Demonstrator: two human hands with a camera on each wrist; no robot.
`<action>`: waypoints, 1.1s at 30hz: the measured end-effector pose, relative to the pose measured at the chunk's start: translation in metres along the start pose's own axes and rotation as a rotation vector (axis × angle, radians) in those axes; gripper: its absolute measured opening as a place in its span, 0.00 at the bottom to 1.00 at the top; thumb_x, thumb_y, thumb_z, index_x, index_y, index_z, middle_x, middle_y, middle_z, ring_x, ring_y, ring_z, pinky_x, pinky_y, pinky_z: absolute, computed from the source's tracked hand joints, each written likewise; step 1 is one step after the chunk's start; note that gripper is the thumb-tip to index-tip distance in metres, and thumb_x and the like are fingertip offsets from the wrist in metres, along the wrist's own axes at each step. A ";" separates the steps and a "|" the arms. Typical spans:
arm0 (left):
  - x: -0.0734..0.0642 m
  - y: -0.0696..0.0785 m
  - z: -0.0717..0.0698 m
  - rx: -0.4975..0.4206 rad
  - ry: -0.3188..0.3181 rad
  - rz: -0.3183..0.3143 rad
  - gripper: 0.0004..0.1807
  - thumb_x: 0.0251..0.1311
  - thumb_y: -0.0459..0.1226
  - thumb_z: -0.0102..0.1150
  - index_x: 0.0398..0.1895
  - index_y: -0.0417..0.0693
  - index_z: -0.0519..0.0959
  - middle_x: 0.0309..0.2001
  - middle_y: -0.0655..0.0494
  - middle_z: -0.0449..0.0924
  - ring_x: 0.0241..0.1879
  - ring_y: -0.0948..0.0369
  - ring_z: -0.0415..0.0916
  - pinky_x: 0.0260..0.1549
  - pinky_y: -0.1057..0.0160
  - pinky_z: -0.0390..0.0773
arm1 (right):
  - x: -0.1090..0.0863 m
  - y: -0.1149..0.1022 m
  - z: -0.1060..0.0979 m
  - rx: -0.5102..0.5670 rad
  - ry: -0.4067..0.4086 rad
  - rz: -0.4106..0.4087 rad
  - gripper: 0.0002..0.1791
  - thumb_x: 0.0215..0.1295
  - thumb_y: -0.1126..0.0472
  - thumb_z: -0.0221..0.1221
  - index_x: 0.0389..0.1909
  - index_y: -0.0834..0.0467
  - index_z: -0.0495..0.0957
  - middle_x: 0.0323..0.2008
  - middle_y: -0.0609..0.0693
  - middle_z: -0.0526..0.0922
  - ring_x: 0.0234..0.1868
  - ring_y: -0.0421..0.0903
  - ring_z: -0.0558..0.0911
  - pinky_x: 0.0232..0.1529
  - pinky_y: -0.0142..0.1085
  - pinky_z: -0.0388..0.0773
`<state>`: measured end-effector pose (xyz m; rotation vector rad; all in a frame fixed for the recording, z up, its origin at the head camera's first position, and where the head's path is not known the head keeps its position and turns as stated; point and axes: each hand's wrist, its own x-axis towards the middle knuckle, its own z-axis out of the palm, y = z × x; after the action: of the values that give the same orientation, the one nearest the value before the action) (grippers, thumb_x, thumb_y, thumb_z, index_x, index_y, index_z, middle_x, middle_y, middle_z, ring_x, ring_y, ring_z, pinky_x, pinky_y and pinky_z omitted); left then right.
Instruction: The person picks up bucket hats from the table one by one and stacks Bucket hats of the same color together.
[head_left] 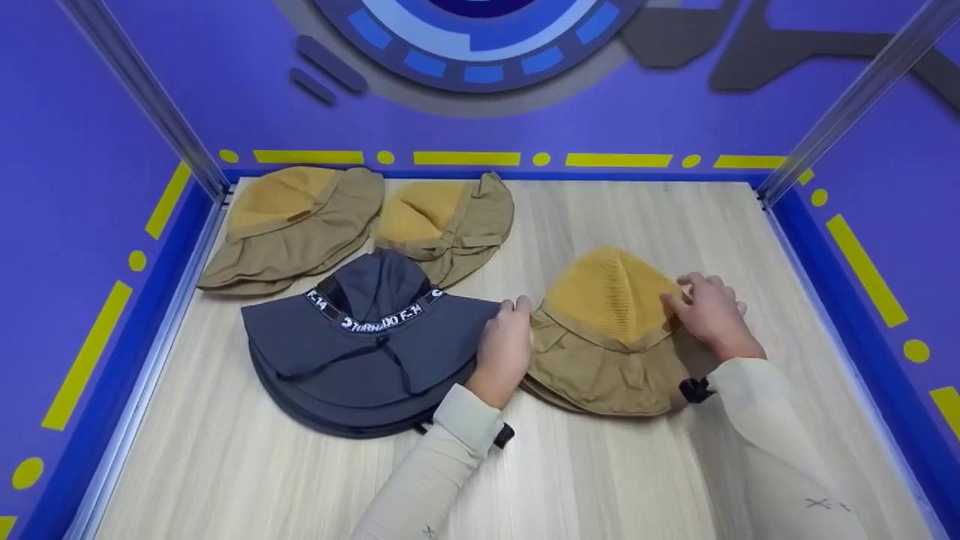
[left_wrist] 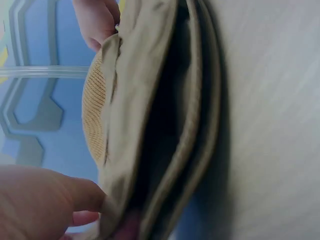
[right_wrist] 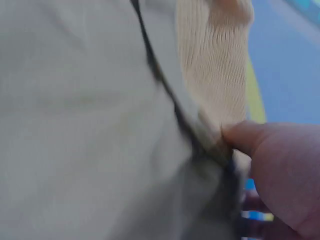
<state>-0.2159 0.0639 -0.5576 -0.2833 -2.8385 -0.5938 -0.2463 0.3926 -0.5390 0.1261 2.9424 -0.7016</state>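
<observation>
A sun hat (head_left: 611,300) with a mustard knit crown and a tan cloth brim stands crown up at the right of the table. My left hand (head_left: 506,345) pinches the left edge of its brim; in the left wrist view, the thumb lies over the tan brim (left_wrist: 135,100), and layered edges show below. On the other side, my right hand (head_left: 712,315) grips the hat where crown meets brim. The right wrist view shows the thumb (right_wrist: 245,137) against that seam, with the other fingers partly hidden behind. Left of my left hand lies a dark grey bucket hat (head_left: 375,375) with a lettered band.
Two more mustard-and-tan hats lie at the back left: a wide one (head_left: 300,225) in the corner and a folded one (head_left: 442,225) beside it, partly behind the grey hat. Blue printed walls (head_left: 525,127) enclose the wood-grain table (head_left: 570,480) at the back and sides.
</observation>
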 end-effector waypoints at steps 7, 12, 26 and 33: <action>-0.010 0.009 -0.014 0.224 0.129 0.020 0.11 0.56 0.40 0.70 0.39 0.51 0.77 0.39 0.52 0.76 0.39 0.53 0.74 0.30 0.59 0.79 | -0.030 -0.060 0.030 0.102 0.142 -0.173 0.35 0.73 0.38 0.56 0.75 0.50 0.66 0.77 0.68 0.54 0.74 0.75 0.59 0.66 0.77 0.55; 0.002 0.002 -0.028 0.207 0.153 0.060 0.13 0.55 0.44 0.71 0.40 0.52 0.79 0.39 0.52 0.77 0.39 0.52 0.73 0.33 0.58 0.77 | -0.049 -0.081 0.071 0.025 0.040 -0.192 0.47 0.64 0.36 0.65 0.80 0.40 0.56 0.81 0.68 0.37 0.75 0.80 0.52 0.66 0.80 0.49; 0.126 -0.116 -0.085 0.052 -0.151 -0.275 0.15 0.68 0.43 0.57 0.50 0.44 0.82 0.51 0.42 0.84 0.52 0.42 0.80 0.51 0.44 0.80 | -0.044 -0.062 0.109 0.056 0.004 -0.178 0.44 0.64 0.32 0.62 0.78 0.43 0.63 0.78 0.77 0.46 0.80 0.71 0.44 0.77 0.68 0.36; 0.160 -0.168 -0.103 -0.099 -0.231 -0.409 0.14 0.69 0.40 0.50 0.35 0.38 0.80 0.48 0.38 0.83 0.48 0.44 0.80 0.48 0.46 0.81 | -0.044 -0.062 0.111 0.052 -0.005 -0.165 0.45 0.65 0.31 0.61 0.79 0.43 0.62 0.78 0.77 0.44 0.81 0.71 0.43 0.77 0.67 0.34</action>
<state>-0.3891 -0.1076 -0.4870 0.2380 -3.1167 -0.8293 -0.1993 0.2845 -0.6041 -0.1156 2.9555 -0.7993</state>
